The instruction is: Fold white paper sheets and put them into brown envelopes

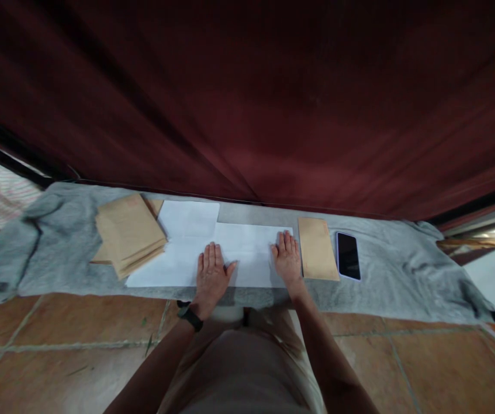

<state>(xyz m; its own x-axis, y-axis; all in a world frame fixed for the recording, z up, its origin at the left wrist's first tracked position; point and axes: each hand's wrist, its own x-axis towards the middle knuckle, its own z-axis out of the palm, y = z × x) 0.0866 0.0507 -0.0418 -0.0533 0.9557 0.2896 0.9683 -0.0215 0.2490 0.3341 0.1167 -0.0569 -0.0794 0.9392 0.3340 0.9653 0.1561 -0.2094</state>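
**Both palms flat on white sheet**

Head view: L hand (212, 271) and R hand (288, 257) lie open, fingers stretched, pressed flat on the white paper sheet (247, 253); neither grips anything. Sheet lies mid grey cloth (385, 259) on the tiled floor (57, 339), w/ more white paper (189, 221) under it to the left. Brown envelope stack (129, 233) far left, single brown envelope (317, 248) just beside R hand, phone (348, 256) next to that. Sheet looks thin, light, floppy, creases easily; probably best pinched at an edge or corner, since it'd slide on cloth.
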